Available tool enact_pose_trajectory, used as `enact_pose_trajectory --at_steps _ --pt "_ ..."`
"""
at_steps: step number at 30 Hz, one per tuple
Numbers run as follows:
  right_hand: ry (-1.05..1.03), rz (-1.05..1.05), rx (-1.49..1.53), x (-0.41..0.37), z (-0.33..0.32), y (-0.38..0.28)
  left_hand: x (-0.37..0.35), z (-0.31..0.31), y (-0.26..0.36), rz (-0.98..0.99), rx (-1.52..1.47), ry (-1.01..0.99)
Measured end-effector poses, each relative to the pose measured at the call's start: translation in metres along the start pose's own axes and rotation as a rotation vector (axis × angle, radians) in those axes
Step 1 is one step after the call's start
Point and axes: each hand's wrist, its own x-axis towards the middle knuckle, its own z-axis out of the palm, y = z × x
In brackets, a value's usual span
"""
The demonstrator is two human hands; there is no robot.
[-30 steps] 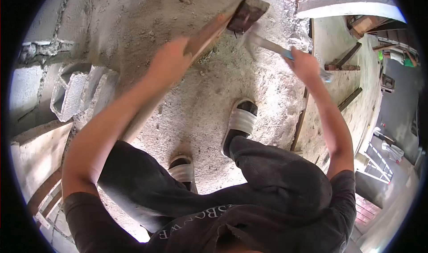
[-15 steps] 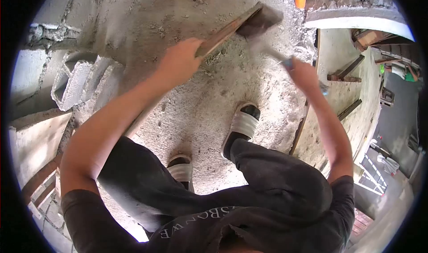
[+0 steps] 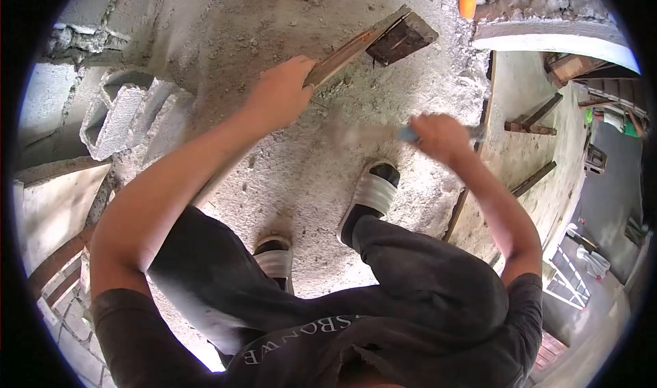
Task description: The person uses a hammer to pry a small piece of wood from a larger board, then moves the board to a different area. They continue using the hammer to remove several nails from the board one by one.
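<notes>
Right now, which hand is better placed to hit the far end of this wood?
Probably your right hand. It holds the blue-handled tool, blurred here, clear of the wood, while your left hand is taken up gripping the wood's near part.

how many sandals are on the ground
2: the right sandal, farther forward, and the left sandal, nearer the body, its heel end hidden by the trouser leg.

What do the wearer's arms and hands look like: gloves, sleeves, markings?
Left hand and right hand both ungloved; forearms bare, no watch or bands visible. Short dark sleeves end above the elbows, no markings visible.
</notes>
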Motion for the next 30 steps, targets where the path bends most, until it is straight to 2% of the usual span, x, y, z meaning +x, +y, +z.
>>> enact_pose_trajectory --at_steps 1,3,5,6,8,9,10,11,12,13,15,17,19,22,24,26,27,29,30 --pt "-0.160 0.253 0.114 0.010 -0.005 0.021 0.000 0.001 -0.002 -0.007 0.026 -0.032" --pt "0.221 0.380 -0.040 -0.001 0.026 0.087 0.000 -0.002 -0.007 -0.016 0.050 -0.036" --pt "0.208 0.503 -0.047 -0.018 0.063 0.108 0.002 -0.005 -0.009 -0.035 -0.010 -0.030" --pt "0.195 0.502 -0.048 -0.028 0.064 0.098 -0.001 -0.001 -0.009 -0.041 -0.016 -0.040" --pt "-0.107 0.537 0.169 -0.033 0.040 0.067 0.000 0.003 -0.007 0.034 -0.044 0.004" --pt "-0.064 0.409 0.115 -0.036 0.028 0.046 -0.002 0.005 -0.007 0.029 -0.048 -0.008" --pt "0.190 -0.007 0.071 -0.035 0.031 0.015 -0.001 0.009 -0.004 0.040 -0.036 0.005" --pt "0.127 -0.072 0.019 -0.032 0.019 -0.006 0.000 0.009 -0.002 0.054 -0.023 0.032" --pt "0.193 -0.165 0.001 -0.032 0.009 -0.021 0.000 0.009 -0.002 0.062 -0.023 0.025" --pt "0.192 -0.157 -0.001 -0.030 0.011 -0.013 0.000 0.009 -0.003 0.039 -0.037 0.038" --pt "0.189 -0.076 0.103 -0.014 0.019 0.013 -0.001 0.008 -0.001 0.021 -0.055 0.050" --pt "0.144 0.376 0.209 -0.006 0.018 0.057 -0.002 0.001 0.000 0.007 0.028 -0.060" --pt "0.128 0.540 0.097 -0.023 0.061 0.097 0.000 0.005 -0.008 0.024 0.004 0.009" --pt "0.144 0.618 0.265 -0.072 0.100 0.096 -0.001 0.007 -0.013 0.039 -0.026 0.055" --pt "0.165 0.619 0.304 -0.090 0.104 0.083 -0.003 0.005 -0.012 0.039 -0.033 0.064" --pt "0.362 0.606 0.525 -0.094 0.083 0.060 -0.001 0.004 -0.009 0.050 -0.031 0.062" --pt "0.359 0.611 0.530 -0.092 0.070 0.054 0.000 0.005 -0.009 0.051 -0.028 0.056" --pt "0.675 0.616 0.738 -0.076 0.041 0.052 0.001 0.005 -0.010 0.046 -0.032 0.065" --pt "0.671 0.616 0.736 -0.066 0.030 0.049 -0.001 0.005 -0.008 0.043 -0.036 0.064"
